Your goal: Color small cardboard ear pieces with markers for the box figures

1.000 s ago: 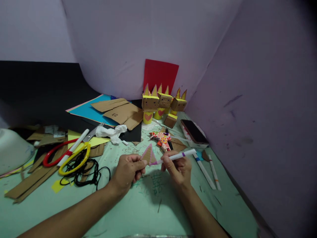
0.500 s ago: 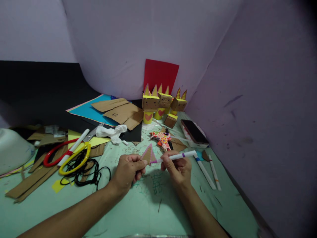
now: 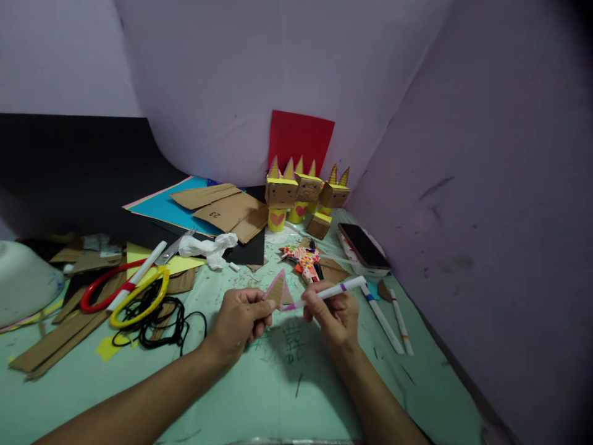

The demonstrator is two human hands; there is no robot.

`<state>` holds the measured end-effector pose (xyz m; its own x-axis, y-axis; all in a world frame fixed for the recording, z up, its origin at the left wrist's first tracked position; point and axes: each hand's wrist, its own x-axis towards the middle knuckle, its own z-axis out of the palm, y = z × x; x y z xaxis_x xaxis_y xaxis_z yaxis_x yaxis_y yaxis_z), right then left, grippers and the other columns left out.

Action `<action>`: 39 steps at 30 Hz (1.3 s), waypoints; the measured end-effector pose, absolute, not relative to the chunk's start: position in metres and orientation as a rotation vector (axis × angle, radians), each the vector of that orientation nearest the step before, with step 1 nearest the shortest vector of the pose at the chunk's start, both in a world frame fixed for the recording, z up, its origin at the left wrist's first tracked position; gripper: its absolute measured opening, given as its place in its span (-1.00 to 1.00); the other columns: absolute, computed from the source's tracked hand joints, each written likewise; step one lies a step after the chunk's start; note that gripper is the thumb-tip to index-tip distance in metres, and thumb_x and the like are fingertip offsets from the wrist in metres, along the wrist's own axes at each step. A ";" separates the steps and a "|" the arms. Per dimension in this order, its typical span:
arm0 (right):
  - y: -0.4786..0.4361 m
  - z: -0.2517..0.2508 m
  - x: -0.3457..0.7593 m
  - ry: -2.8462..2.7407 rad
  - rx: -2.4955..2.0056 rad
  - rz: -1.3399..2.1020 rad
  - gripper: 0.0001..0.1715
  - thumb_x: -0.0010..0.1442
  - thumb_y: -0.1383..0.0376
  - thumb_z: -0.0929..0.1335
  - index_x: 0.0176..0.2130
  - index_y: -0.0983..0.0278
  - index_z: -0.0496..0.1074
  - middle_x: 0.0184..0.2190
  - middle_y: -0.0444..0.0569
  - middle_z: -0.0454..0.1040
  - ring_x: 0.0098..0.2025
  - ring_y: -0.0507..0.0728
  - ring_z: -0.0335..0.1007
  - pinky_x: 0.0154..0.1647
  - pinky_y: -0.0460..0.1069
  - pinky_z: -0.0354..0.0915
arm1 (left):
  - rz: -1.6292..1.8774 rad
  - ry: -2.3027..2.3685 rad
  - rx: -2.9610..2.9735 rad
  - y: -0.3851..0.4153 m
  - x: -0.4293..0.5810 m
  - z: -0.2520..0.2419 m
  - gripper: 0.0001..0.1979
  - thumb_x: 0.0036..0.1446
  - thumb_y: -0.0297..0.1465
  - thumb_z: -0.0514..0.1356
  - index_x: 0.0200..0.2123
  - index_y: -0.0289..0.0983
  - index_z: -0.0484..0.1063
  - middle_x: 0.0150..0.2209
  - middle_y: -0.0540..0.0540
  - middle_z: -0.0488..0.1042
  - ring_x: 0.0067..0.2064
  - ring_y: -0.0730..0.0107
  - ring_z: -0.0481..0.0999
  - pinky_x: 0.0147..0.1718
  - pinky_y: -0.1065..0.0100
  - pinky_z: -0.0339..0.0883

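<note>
Between the thumb and fingers of my left hand [image 3: 243, 318] is a small cardboard triangle [image 3: 277, 292] with purple-pink edges, its point upward. My right hand [image 3: 334, 318] grips a white marker [image 3: 331, 292] with a purple band. The marker's purple tip meets the lower right corner of the triangle, or lies very close to it. Beyond my hands lies a colourfully patterned glue gun [image 3: 303, 259]. Several cardboard figures [image 3: 281, 193] with yellow bodies, red hearts and pointed ears stand at the back.
Scissors [image 3: 139, 278] with red and yellow handles lie at left, beside a tangled black cord [image 3: 162, 324]. A phone [image 3: 364, 246] and more markers [image 3: 384, 321] are at right. Cardboard pieces [image 3: 227, 210] rest on coloured paper. A red sheet [image 3: 301, 139] leans on the wall.
The marker has tilted slightly, its tip a little lower at the triangle's lower corner, and my right hand has shifted marginally to the right. My left hand stays in place.
</note>
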<state>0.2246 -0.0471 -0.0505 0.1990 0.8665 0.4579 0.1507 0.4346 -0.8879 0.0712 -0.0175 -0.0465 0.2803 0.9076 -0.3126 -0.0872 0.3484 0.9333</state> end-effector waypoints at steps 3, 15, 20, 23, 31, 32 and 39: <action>-0.045 -0.047 0.224 -1.125 -1.026 0.560 -0.82 0.13 0.23 0.33 -0.42 0.29 0.42 -0.69 -0.18 0.37 -0.65 -0.01 0.28 -0.60 -0.10 0.20 | 0.815 1.066 0.998 -0.017 0.072 -0.047 -0.76 -0.27 -0.28 0.24 -0.68 -0.33 0.31 -0.77 0.07 0.29 -0.79 0.67 0.10 -0.83 0.57 -0.14; -0.046 -0.049 0.224 -1.253 -1.077 0.555 -0.82 0.12 0.24 0.32 -0.46 0.29 0.40 -0.70 -0.16 0.36 -0.65 0.00 0.28 -0.61 -0.10 0.19 | 0.817 1.074 0.985 -0.017 0.071 -0.048 -0.76 -0.25 -0.27 0.25 -0.68 -0.32 0.33 -0.77 0.07 0.28 -0.79 0.67 0.10 -0.81 0.56 -0.15; -0.046 -0.049 0.223 -1.224 -1.058 0.511 -0.81 0.12 0.24 0.32 -0.46 0.29 0.41 -0.69 -0.17 0.36 -0.65 0.00 0.27 -0.61 -0.10 0.18 | 0.815 1.071 0.992 -0.017 0.071 -0.048 -0.77 -0.26 -0.28 0.26 -0.66 -0.33 0.34 -0.76 0.07 0.29 -0.78 0.66 0.11 -0.81 0.56 -0.14; -0.045 -0.049 0.223 -1.218 -1.074 0.526 -0.82 0.12 0.24 0.32 -0.45 0.29 0.41 -0.68 -0.16 0.37 -0.64 0.01 0.29 -0.59 -0.10 0.19 | 0.813 1.073 0.993 -0.017 0.071 -0.048 -0.77 -0.26 -0.28 0.25 -0.67 -0.32 0.32 -0.77 0.07 0.28 -0.78 0.66 0.11 -0.82 0.56 -0.15; -0.044 -0.047 0.225 -1.111 -1.001 0.654 -0.75 0.10 0.17 0.34 -0.48 0.30 0.40 -0.75 -0.21 0.31 -0.71 -0.03 0.20 -0.68 -0.12 0.13 | 0.818 1.084 0.997 -0.017 0.072 -0.048 -0.75 -0.27 -0.26 0.26 -0.67 -0.32 0.32 -0.77 0.07 0.29 -0.79 0.67 0.10 -0.82 0.56 -0.14; -0.043 -0.046 0.224 -1.057 -1.000 0.637 -0.76 0.10 0.17 0.34 -0.45 0.30 0.41 -0.75 -0.21 0.31 -0.71 -0.03 0.21 -0.67 -0.12 0.14 | 0.820 1.087 0.998 -0.016 0.072 -0.048 -0.75 -0.27 -0.26 0.26 -0.67 -0.32 0.32 -0.77 0.07 0.29 -0.79 0.67 0.09 -0.82 0.56 -0.14; -0.035 -0.042 0.222 -0.856 -1.028 0.815 -0.66 0.04 0.11 0.38 -0.30 0.33 0.40 -0.66 -0.18 0.39 -0.70 -0.03 0.27 -0.71 -0.13 0.21 | 0.838 1.073 0.998 -0.017 0.072 -0.045 -0.74 -0.25 -0.26 0.26 -0.70 -0.31 0.29 -0.78 0.09 0.27 -0.79 0.68 0.09 -0.82 0.57 -0.14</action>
<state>0.2220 -0.0354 -0.0420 0.4331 0.8772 0.2071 -0.1631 0.3022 -0.9392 0.0722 -0.0171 -0.0452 0.2733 0.9128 -0.3035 -0.0730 0.3343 0.9396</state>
